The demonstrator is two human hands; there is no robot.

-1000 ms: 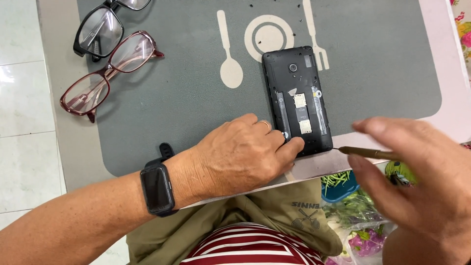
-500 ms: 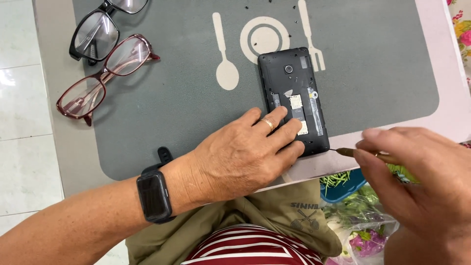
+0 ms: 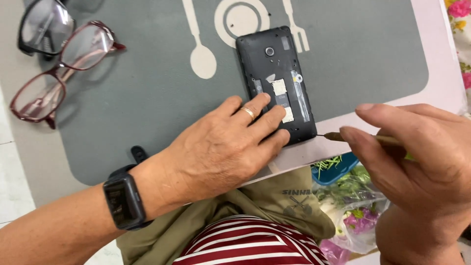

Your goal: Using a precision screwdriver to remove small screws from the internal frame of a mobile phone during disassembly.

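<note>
While black phone [image 3: 277, 83], back cover off, lies camera-end away on grey placemat [image 3: 147, 98], left hand [image 3: 221, 152] presses fingers flat on lower half, steadying it. Right hand [image 3: 417, 162] pinches thin screwdriver [image 3: 343, 137], tip at phone's lower corner; next move likely needs precise seating. Two pairs of glasses [image 3: 59, 54] lie far left; pale table [image 3: 451, 83].

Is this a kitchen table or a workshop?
Probably a dining table at home: a grey placemat printed with spoon, plate and fork, two pairs of glasses, and an opened phone being worked on.
</note>
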